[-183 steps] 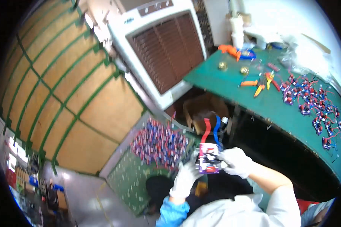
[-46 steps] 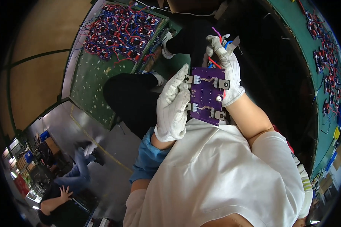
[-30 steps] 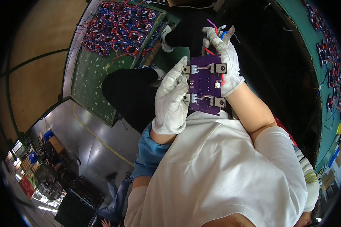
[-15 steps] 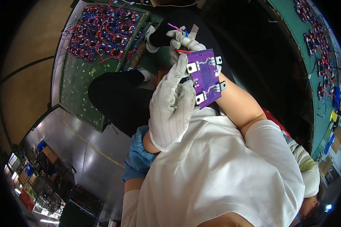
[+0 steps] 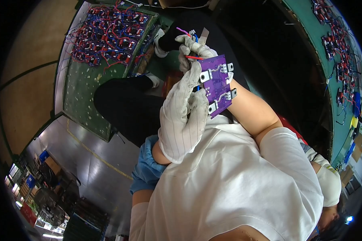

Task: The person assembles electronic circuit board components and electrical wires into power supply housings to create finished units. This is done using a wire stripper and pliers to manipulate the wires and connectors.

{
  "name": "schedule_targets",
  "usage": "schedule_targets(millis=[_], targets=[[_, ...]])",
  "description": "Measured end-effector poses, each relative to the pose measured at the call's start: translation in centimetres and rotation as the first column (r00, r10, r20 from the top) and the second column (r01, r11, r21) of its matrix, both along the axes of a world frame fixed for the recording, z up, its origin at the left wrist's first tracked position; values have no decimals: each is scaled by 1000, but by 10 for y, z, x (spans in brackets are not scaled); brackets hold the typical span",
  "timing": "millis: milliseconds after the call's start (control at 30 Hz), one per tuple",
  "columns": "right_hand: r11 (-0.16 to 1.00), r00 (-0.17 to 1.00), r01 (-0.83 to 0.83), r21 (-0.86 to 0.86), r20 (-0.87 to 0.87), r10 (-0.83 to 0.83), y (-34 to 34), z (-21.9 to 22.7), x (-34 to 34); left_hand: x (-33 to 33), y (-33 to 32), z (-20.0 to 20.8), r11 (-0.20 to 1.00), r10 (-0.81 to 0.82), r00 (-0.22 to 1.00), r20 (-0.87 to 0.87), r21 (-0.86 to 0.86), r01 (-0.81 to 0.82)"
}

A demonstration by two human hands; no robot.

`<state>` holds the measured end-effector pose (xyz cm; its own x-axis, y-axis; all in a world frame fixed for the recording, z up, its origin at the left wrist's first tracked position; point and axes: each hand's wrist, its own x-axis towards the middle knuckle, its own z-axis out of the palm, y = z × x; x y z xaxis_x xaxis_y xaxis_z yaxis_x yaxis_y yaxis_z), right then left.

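Observation:
A purple circuit board (image 5: 218,86) with metal-tabbed parts at its corners is held up in front of my white shirt. My left hand (image 5: 183,114), in a white striped glove, pinches it by the left edge, thumb and fingers closed. My right hand (image 5: 195,50), also gloved, is beyond the board's top edge, its wrist partly hidden by the board. Its fingers are curled, and a flat metal strip (image 5: 204,36) juts out of them. Around those fingers run a pink wire (image 5: 184,31) and a red wire (image 5: 194,58); blue wire shows too.
A green table (image 5: 86,86) at the left carries several wired boards (image 5: 108,36) close together. Another green bench (image 5: 309,24) curves along the right, with more wired boards (image 5: 338,60). Another person's sleeve (image 5: 328,184) is behind my right arm. A fan (image 5: 50,205) stands at the lower left.
The board has shifted slightly down and turned a little, its right edge now further from view. My right fingers have moved slightly down with it. The left hand keeps its grip.

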<state>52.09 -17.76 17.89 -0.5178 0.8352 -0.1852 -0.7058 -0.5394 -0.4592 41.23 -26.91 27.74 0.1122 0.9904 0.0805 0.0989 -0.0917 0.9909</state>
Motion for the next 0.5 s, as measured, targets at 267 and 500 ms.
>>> schedule_targets(millis=[267, 500], targets=[[997, 989, 60, 52, 130, -66, 1, 16, 5, -7, -5, 0, 996, 6, 989, -148, 90, 7], [951, 819, 309, -17, 513, -257, 0, 47, 0, -10, -9, -1, 980, 88, 952, 294, -195, -30]])
